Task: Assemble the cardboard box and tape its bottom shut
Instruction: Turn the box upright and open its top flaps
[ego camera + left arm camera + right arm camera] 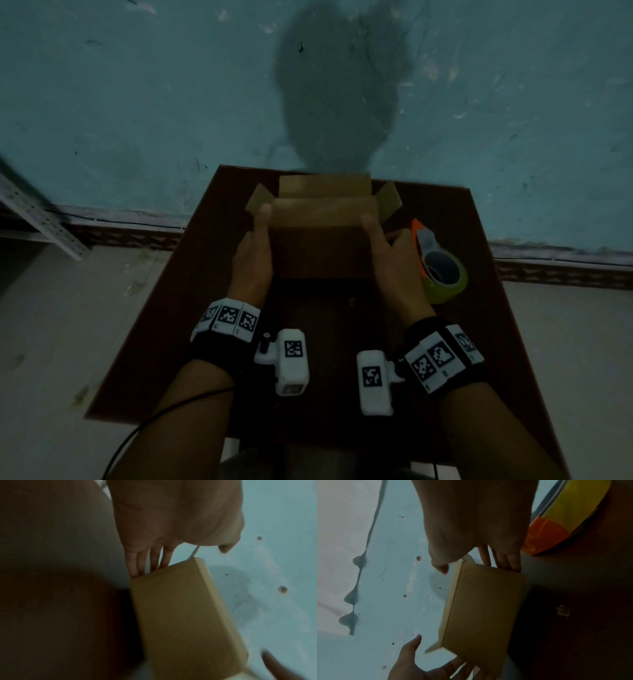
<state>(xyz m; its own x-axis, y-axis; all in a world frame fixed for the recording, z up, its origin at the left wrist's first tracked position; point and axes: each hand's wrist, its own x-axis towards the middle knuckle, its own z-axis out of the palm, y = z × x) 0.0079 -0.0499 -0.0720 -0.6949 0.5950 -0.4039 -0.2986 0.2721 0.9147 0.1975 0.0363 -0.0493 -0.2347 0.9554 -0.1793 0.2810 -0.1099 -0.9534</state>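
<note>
left hand [252, 255] and right hand [390, 255] flat, fingers straight, pressing cardboard box [322, 236] sides | box on tabletop [164, 325], flaps splayed | tape dispenser [442, 270] just beside right hand

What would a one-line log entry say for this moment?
left hand: flat on box left side | right hand: flat on right side | side flaps: splayed | tape: on table, untouched

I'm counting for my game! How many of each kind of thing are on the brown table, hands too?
Cardboard box: 1
Tape dispenser with a yellow-green roll: 1
Hands, one at each side of the box, left hand and right hand: 2
Total: 4
</note>
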